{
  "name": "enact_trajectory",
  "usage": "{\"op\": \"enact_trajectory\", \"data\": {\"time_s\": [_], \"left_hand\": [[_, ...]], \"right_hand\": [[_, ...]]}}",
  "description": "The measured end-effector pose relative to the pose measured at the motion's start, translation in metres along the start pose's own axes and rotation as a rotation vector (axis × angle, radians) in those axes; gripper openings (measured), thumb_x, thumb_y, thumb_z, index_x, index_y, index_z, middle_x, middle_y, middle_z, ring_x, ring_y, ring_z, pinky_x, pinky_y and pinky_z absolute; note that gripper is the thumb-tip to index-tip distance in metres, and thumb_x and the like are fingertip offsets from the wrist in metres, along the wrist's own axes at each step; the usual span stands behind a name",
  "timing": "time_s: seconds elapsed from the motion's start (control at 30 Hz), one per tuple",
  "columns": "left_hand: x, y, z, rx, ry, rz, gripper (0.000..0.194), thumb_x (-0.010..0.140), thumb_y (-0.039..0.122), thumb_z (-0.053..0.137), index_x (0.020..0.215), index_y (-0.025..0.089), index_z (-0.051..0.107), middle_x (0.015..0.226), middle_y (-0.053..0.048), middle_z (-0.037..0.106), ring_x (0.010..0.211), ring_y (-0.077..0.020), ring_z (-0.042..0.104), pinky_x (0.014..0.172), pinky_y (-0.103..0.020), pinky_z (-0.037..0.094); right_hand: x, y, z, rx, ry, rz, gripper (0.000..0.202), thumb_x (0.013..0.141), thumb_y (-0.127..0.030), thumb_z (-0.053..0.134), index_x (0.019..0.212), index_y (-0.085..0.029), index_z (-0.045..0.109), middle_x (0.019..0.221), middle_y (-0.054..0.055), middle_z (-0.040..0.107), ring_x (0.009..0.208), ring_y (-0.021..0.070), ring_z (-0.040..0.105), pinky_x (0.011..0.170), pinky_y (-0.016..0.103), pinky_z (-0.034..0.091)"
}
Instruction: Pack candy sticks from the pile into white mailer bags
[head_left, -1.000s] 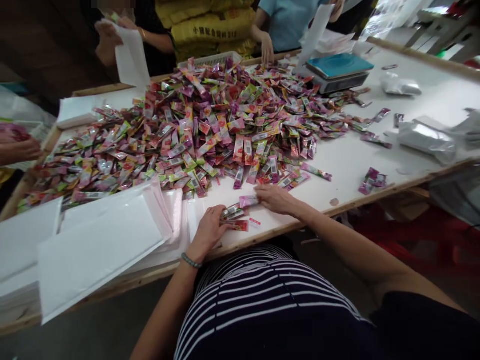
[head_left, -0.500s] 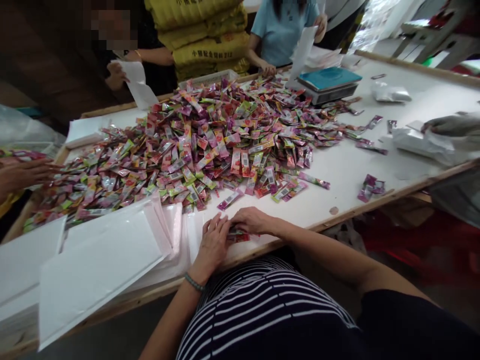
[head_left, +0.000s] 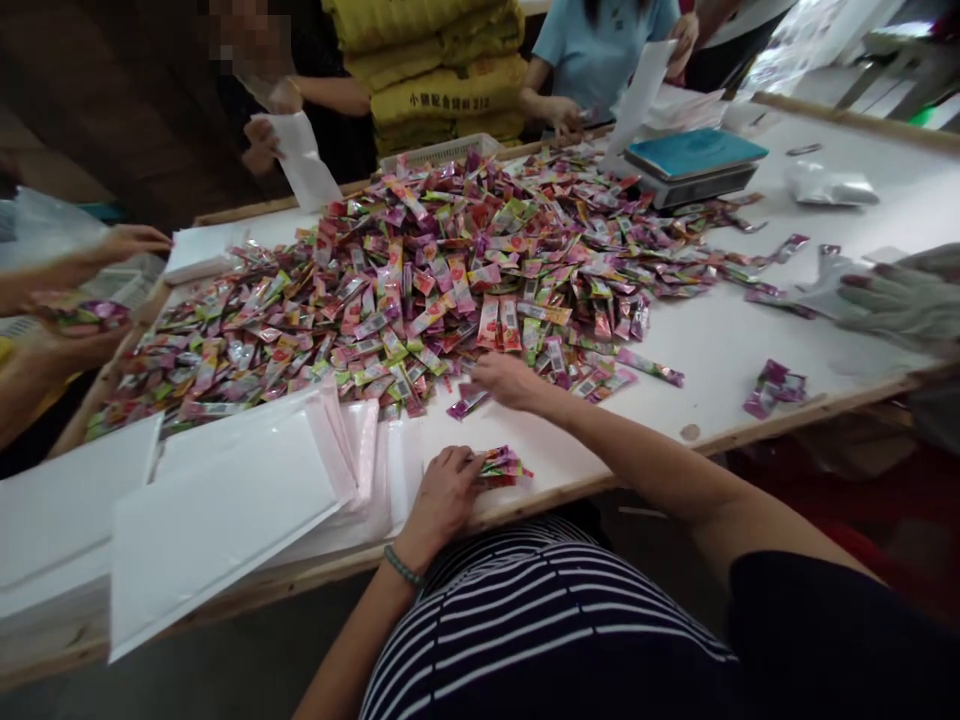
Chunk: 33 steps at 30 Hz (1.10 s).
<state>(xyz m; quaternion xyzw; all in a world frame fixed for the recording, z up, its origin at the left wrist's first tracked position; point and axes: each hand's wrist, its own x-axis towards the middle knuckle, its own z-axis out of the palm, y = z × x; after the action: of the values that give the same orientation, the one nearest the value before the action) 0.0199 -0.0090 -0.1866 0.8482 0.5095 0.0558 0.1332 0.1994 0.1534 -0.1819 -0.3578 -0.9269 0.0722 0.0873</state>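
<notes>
Near the table's front edge, my left hand (head_left: pixel 448 490) is closed around one end of a small bunch of candy-like stick sachets (head_left: pixel 506 464), purple, green and red. The bunch lies on the white tabletop, its free ends pointing right. Farther in, my right hand (head_left: pixel 511 382) reaches to the near edge of a large heap of the same sachets (head_left: pixel 420 270). Its fingers are pinched together at a purple sachet (head_left: pixel 468 402); the fingertips are partly hidden. Left of my left hand are white padded mailer bags (head_left: pixel 225 500), stacked and overlapping.
A scale with a blue top (head_left: pixel 694 152) stands behind the heap. A few loose purple sachets (head_left: pixel 776 388) lie to the right, near a co-worker's gloved hand (head_left: pixel 900 300). Other people work across the table and at left. Yellow sacks (head_left: pixel 450 95) are stacked behind; wooden rims edge the table.
My right hand has left the small bunch and moved forward to the heap's edge. My left hand stays at the bunch. The view has shifted slightly. At left, a co-worker's hands have lifted some sachets.
</notes>
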Motion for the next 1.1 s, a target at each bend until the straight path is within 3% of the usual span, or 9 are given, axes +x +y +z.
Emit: {"op": "enact_trajectory", "data": {"time_s": [0.17, 0.3, 0.4, 0.5, 0.67, 0.77, 0.93, 1.0, 1.1], "left_hand": [[-0.004, -0.003, 0.003, -0.017, -0.012, -0.018, 0.042, 0.088, 0.022, 0.059, 0.129, 0.019, 0.056, 0.138, -0.013, 0.053, 0.121, -0.0280, 0.048, 0.099, -0.046, 0.046], [-0.005, -0.003, 0.003, -0.026, -0.027, -0.027, 0.039, 0.090, 0.026, 0.056, 0.129, 0.022, 0.056, 0.136, -0.010, 0.057, 0.122, -0.0291, 0.048, 0.097, -0.048, 0.045], [-0.005, -0.002, 0.002, -0.013, -0.017, -0.048, 0.040, 0.090, 0.027, 0.057, 0.129, 0.023, 0.055, 0.137, -0.009, 0.057, 0.121, -0.0295, 0.049, 0.095, -0.050, 0.043], [-0.007, -0.002, 0.001, -0.019, -0.019, -0.053, 0.040, 0.089, 0.027, 0.059, 0.129, 0.023, 0.055, 0.136, -0.008, 0.058, 0.119, -0.0288, 0.049, 0.094, -0.049, 0.042], [-0.007, 0.001, -0.002, -0.063, -0.016, -0.032, 0.036, 0.091, 0.027, 0.056, 0.126, 0.021, 0.056, 0.135, -0.007, 0.059, 0.119, -0.0288, 0.049, 0.095, -0.047, 0.043], [-0.005, 0.003, -0.005, -0.079, -0.012, -0.037, 0.035, 0.090, 0.026, 0.056, 0.124, 0.019, 0.058, 0.133, -0.009, 0.060, 0.119, -0.0290, 0.050, 0.096, -0.047, 0.043], [-0.005, 0.004, -0.007, -0.083, -0.017, -0.002, 0.035, 0.089, 0.024, 0.057, 0.123, 0.018, 0.059, 0.131, -0.014, 0.060, 0.119, -0.0286, 0.052, 0.098, -0.047, 0.044], [-0.006, 0.003, -0.005, -0.058, 0.014, -0.017, 0.041, 0.086, 0.027, 0.061, 0.126, 0.017, 0.056, 0.135, -0.016, 0.056, 0.123, -0.0306, 0.049, 0.100, -0.049, 0.042], [-0.003, -0.002, 0.001, 0.007, 0.143, -0.047, 0.070, 0.078, 0.040, 0.071, 0.139, 0.017, 0.043, 0.148, -0.022, 0.039, 0.136, -0.0357, 0.037, 0.107, -0.054, 0.033]], "right_hand": [[-0.014, -0.038, 0.026, 0.124, -0.058, -0.071, 0.018, 0.094, -0.029, 0.056, 0.102, -0.020, 0.069, 0.108, 0.008, 0.066, 0.097, 0.0180, 0.057, 0.081, 0.027, 0.040], [-0.004, -0.034, 0.019, 0.120, -0.073, 0.112, 0.034, 0.100, -0.038, 0.041, 0.109, -0.019, 0.066, 0.106, 0.010, 0.069, 0.095, 0.0193, 0.062, 0.080, 0.028, 0.044], [0.021, -0.023, 0.005, 0.011, -0.077, 0.268, 0.029, 0.097, -0.026, 0.044, 0.112, -0.012, 0.065, 0.108, 0.016, 0.068, 0.097, 0.0232, 0.063, 0.079, 0.030, 0.045], [0.030, -0.013, -0.003, -0.014, -0.117, 0.259, 0.023, 0.086, -0.009, 0.052, 0.100, -0.009, 0.069, 0.104, 0.018, 0.069, 0.100, 0.0249, 0.063, 0.082, 0.030, 0.045], [-0.009, -0.009, -0.006, -0.004, -0.170, 0.179, 0.021, 0.083, -0.013, 0.057, 0.096, -0.015, 0.073, 0.101, 0.011, 0.071, 0.102, 0.0238, 0.062, 0.085, 0.030, 0.045], [-0.032, -0.008, -0.002, 0.077, -0.133, 0.090, 0.020, 0.086, -0.015, 0.056, 0.094, -0.016, 0.074, 0.105, 0.010, 0.071, 0.103, 0.0230, 0.061, 0.092, 0.033, 0.044], [-0.047, -0.012, 0.017, 0.258, -0.004, 0.023, 0.033, 0.087, -0.025, 0.061, 0.119, -0.018, 0.066, 0.124, 0.012, 0.065, 0.116, 0.0226, 0.059, 0.100, 0.036, 0.043], [-0.050, -0.020, 0.022, 0.265, 0.006, -0.009, 0.036, 0.083, -0.025, 0.066, 0.119, -0.018, 0.066, 0.127, 0.014, 0.064, 0.118, 0.0243, 0.058, 0.101, 0.039, 0.043], [-0.058, -0.035, 0.023, 0.272, -0.003, -0.076, 0.026, 0.086, -0.024, 0.062, 0.110, -0.017, 0.070, 0.120, 0.014, 0.067, 0.110, 0.0232, 0.062, 0.098, 0.038, 0.045]]}}
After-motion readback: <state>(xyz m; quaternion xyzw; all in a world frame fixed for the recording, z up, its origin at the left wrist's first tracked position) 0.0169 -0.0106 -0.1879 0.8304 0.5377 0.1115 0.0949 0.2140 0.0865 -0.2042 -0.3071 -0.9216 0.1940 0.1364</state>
